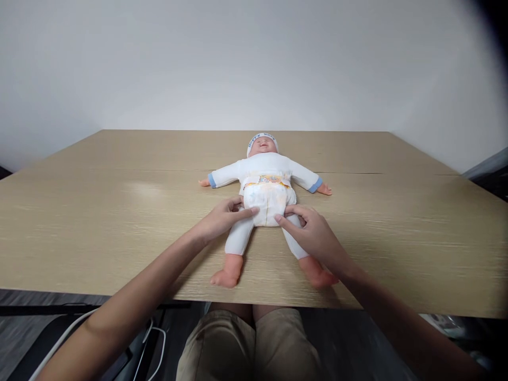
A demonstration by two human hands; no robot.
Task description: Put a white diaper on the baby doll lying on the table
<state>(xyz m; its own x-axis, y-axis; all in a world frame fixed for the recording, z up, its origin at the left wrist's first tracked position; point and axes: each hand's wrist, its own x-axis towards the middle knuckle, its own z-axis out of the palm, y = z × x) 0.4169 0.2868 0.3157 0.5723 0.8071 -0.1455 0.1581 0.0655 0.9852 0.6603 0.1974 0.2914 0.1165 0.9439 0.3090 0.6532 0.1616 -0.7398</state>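
A baby doll (264, 163) in white clothes with blue cuffs lies on its back, head away from me, arms spread and bare feet toward me. Around its hips is a white diaper (266, 201) with an orange patterned waistband and a yellowish line down the front. My left hand (223, 219) pinches the diaper's edge at the left leg opening, thumb on the front and fingers partly hidden behind. At the other leg opening, my right hand (311, 230) grips the edge between thumb and index finger.
The doll rests on a light wooden table (119, 227) with a seam across it. A pale wall (254, 63) rises behind. Below the near edge are my knees, white cables (161, 344) at left and a clear plastic bag (446, 324) at right.
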